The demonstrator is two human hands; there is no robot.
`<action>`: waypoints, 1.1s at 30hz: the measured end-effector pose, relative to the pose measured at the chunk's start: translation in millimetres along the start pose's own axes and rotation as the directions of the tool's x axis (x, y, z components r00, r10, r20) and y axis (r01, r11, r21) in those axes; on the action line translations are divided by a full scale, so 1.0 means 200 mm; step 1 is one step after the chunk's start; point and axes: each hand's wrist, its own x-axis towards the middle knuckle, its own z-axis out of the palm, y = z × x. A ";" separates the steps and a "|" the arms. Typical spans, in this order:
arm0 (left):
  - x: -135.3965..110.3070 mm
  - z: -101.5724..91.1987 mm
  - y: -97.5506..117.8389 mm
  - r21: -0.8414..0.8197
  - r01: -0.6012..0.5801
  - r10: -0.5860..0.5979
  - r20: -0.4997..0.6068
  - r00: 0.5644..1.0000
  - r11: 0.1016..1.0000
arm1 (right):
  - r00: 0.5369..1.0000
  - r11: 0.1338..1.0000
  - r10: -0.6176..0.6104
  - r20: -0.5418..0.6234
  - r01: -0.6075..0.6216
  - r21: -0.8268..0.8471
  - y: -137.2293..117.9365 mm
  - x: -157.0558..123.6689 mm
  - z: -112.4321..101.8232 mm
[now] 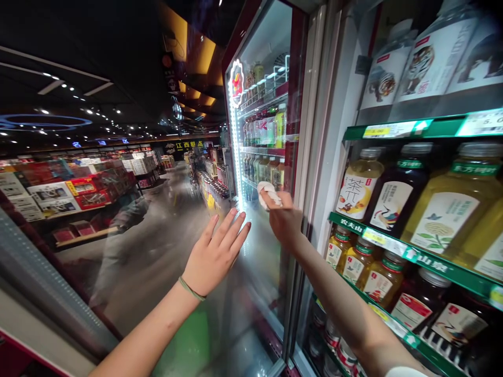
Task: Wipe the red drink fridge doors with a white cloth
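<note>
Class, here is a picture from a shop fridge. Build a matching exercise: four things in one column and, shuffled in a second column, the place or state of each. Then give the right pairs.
Column one:
1 left hand
2 right hand
3 green band
4 yellow tea bottle

Column two:
A stands on the green-edged shelf
B open and flat against the glass door
C worn just below the left hand
D closed on the white cloth

Pairs: 1-B, 2-D, 3-C, 4-A
</note>
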 end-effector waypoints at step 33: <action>-0.01 0.01 0.00 0.016 0.002 -0.002 0.011 1.000 1.000 | 0.980 0.989 -0.084 -0.179 0.103 0.101 0.05 -0.06 0.05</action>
